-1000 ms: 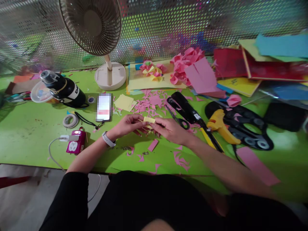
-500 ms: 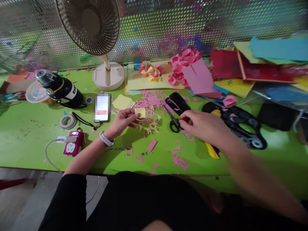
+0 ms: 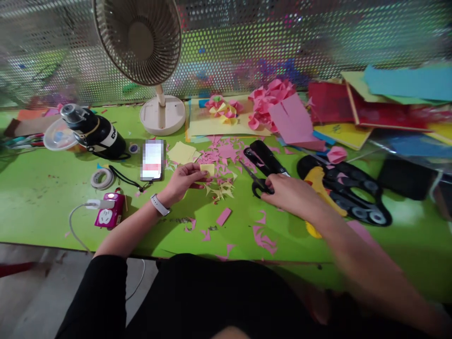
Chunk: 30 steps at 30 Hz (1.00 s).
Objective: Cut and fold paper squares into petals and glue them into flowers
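Observation:
A small folded piece of yellow paper (image 3: 207, 169) is pinched between the thumb and fingers of my left hand (image 3: 178, 182), just above the table. My right hand (image 3: 287, 192) is closed at the handles of the black scissors (image 3: 259, 182), whose blades point away to the upper left. Part of the handles is hidden by my fingers. Behind the scissors lies a black stapler (image 3: 266, 157). Yellow offcuts (image 3: 221, 190) and pink offcuts (image 3: 226, 151) are scattered between my hands. A stack of yellow paper squares (image 3: 182, 153) sits beyond my left hand.
A phone (image 3: 152, 160), black bottle (image 3: 100, 134), tape roll (image 3: 102, 178) and magenta power adapter (image 3: 108, 212) stand left. The fan (image 3: 162, 117) is behind them. Pink paper flowers (image 3: 270, 99) are piled at the back. A black-and-yellow tool (image 3: 348, 188) lies right, before stacked coloured sheets (image 3: 406, 82).
My right hand has shifted slightly and now closes around the scissors' handles, with the scissors turned a little. My left hand still holds the yellow paper. The whole view has shifted a little.

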Each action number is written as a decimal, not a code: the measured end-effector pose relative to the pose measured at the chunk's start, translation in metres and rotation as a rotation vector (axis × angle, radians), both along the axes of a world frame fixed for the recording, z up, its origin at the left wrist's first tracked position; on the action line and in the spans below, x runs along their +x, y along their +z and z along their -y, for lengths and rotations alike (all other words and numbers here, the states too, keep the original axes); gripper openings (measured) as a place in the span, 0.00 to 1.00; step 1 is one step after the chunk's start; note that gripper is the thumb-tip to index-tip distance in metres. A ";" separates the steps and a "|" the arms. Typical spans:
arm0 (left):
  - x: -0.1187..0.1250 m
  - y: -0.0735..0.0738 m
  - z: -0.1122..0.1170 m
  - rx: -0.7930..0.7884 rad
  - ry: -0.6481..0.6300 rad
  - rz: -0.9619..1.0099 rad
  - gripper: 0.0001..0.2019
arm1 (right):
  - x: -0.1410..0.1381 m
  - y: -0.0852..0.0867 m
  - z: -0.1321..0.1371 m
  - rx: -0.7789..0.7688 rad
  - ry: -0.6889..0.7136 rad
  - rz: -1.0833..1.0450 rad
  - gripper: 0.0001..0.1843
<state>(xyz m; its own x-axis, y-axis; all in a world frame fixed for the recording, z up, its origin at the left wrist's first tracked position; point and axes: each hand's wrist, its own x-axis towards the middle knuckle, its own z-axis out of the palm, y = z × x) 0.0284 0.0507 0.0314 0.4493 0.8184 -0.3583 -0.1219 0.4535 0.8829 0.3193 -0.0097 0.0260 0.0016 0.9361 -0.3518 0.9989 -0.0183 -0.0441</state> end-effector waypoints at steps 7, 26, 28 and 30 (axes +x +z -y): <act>0.000 -0.003 0.000 -0.076 0.024 0.042 0.11 | 0.011 -0.003 0.003 -0.029 -0.016 -0.084 0.10; 0.003 0.002 0.007 -0.017 -0.006 0.014 0.14 | -0.049 0.001 -0.003 -0.066 -0.372 -1.336 0.27; 0.003 0.002 0.007 -0.010 -0.014 0.006 0.15 | -0.052 -0.006 -0.003 -0.056 -0.347 -1.344 0.27; 0.003 0.002 0.008 -0.017 -0.001 0.011 0.15 | -0.052 -0.015 -0.001 -0.044 -0.315 -1.333 0.26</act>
<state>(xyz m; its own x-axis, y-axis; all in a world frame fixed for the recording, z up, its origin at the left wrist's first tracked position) 0.0315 0.0432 0.0332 0.4540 0.8119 -0.3671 -0.1317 0.4686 0.8735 0.2676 -0.0091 0.0112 -0.1500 0.9473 -0.2831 0.1536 -0.2606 -0.9532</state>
